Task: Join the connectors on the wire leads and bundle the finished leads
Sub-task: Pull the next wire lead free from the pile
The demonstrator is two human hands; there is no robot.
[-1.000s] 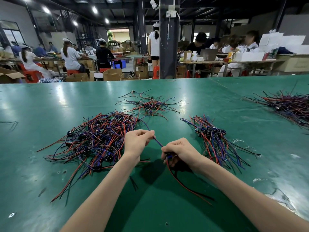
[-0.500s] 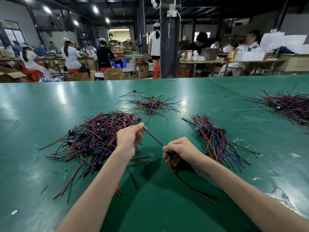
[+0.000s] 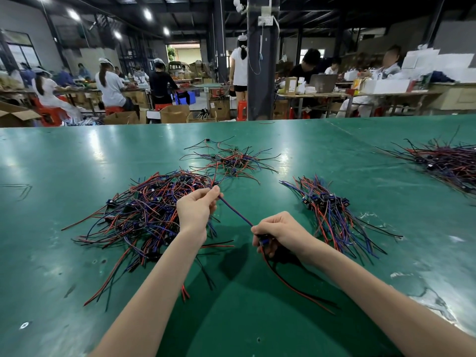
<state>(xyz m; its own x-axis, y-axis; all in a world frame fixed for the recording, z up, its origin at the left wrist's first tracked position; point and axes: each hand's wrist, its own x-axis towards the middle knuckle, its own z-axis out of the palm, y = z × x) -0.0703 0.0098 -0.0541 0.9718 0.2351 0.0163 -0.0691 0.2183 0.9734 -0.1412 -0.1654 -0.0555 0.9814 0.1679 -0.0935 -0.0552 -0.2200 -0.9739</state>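
Wire lead, seemingly light, limp: left hand fingers pinch its wire, right hand fingers clasp the stiffer connector, the surer hold.

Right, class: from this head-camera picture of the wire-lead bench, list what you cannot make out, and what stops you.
1. Head view: whether the connector is joined; fingers of the right hand cover it.
2. Head view: far end of the blue lead, pinched inside the left hand.
3. Head view: the right-edge pile, cut off by the frame edge.
4. Head view: connector details in the far pile, too small.
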